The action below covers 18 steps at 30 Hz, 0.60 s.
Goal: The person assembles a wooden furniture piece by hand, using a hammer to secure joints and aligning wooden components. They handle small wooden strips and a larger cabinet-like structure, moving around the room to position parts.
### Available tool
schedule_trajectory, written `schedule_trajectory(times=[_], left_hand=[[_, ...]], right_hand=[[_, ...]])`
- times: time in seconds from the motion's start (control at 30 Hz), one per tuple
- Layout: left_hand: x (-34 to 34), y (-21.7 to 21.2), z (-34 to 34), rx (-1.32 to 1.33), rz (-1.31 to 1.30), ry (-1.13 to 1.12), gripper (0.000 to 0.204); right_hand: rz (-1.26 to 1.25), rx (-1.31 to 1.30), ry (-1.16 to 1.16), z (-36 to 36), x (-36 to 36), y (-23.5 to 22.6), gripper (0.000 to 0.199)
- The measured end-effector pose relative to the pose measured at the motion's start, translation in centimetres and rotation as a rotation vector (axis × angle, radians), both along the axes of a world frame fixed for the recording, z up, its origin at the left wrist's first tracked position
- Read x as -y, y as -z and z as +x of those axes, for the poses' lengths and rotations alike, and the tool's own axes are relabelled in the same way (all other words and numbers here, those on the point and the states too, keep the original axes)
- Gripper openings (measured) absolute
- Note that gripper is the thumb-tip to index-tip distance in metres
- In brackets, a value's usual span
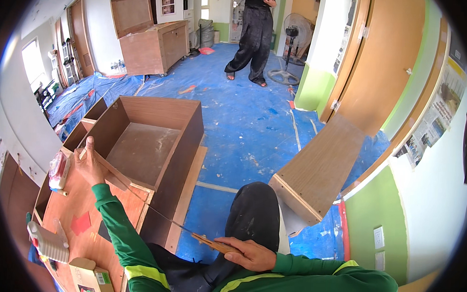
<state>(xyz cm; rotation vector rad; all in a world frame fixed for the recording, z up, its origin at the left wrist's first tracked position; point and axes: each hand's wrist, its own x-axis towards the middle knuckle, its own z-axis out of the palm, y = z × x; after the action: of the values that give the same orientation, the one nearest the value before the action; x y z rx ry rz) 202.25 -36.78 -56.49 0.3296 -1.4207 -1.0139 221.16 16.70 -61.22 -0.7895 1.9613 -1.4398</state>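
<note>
Wooden-handled tool (208, 242) slants between two bare hands

At the left, a reddish wooden panel (61, 209) carries a white container (50, 245), a flat red piece (80, 223) and, nearer to the person, a cardboard box (87, 275). Next comes the left hand (91, 168): its thumb points up, and its fingers are bent around a thin brown strip (114, 177); how firmly, I cannot tell. Just beyond it stands a brown cabinet (175, 162) with an open compartment. The tool's thin dark blade runs from near the strip down to its handle, over the lap. There the right hand (255, 256) has its fingers laid closely over the handle's end. Farther right, a long wooden piece (320, 167) rests above the blue floor sheet (233, 141).
</note>
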Motion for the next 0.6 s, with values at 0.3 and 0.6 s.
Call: schedule_trajectory(times=[0.3,0.6], left_hand=[[-5.1,-1.3,-0.6,0.034,0.017,0.174,0.054],[-6.1,-1.7,-0.6,0.089,0.029,0.170,0.051]], right_hand=[[-0.025,0.008,0.092,0.5,-1.3,0.8,0.059],[-0.046,-0.020,0.162,0.7,-2.0,0.4,0.054]])
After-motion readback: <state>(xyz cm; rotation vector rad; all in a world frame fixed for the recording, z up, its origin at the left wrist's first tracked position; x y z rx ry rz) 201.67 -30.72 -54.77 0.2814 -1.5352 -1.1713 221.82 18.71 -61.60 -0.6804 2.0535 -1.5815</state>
